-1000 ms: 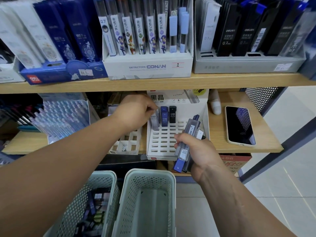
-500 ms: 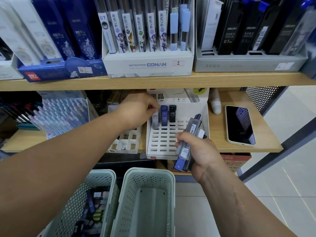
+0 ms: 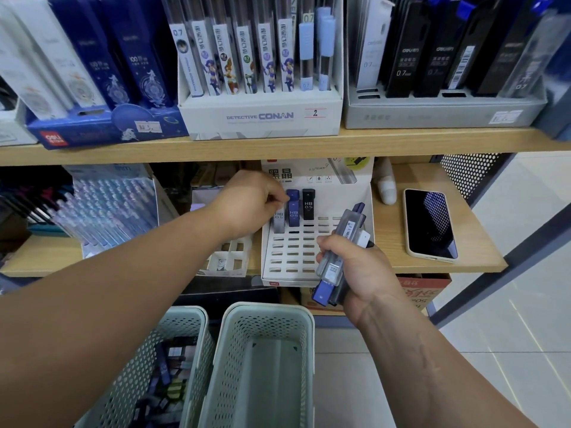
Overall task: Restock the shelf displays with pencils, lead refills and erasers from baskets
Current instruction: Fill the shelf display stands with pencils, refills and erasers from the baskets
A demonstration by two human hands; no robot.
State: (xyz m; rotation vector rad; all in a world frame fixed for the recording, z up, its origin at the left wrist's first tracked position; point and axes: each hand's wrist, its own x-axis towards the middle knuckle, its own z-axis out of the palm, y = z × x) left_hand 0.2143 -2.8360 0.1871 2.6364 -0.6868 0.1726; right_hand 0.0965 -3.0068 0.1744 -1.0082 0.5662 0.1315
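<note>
Here left hand (image 3: 247, 205) pinches, seemingly, grey lead case (image 3: 279, 222) in slotted white tray (image 3: 266, 277); right hand (image 3: 358, 270) grips translucent plastic cases (image 3: 349, 227).

The pale wooden shelf board (image 3: 309, 143) shows a light grain and a matt finish. The white slotted display tray (image 3: 290, 257) looks like matt card, with a faint sheen on its printed back panel. In it stand a translucent grey plastic refill case (image 3: 279, 222), a solid blue plastic refill case (image 3: 293, 211) and a black plastic refill case (image 3: 308, 206) — the black one glossy. The bundle of clear-grey and blue plastic refill cases (image 3: 347, 230) carries paper labels. The flat phone with a black glass screen (image 3: 429, 223) is mirror-glossy inside a smooth pale case. The left pale green perforated plastic basket (image 3: 139, 366) and the right pale green perforated plastic basket (image 3: 265, 305) look matt — as does the dark perforated metal side panel (image 3: 466, 177). The pale floor tiles (image 3: 509, 288) shine.
</note>
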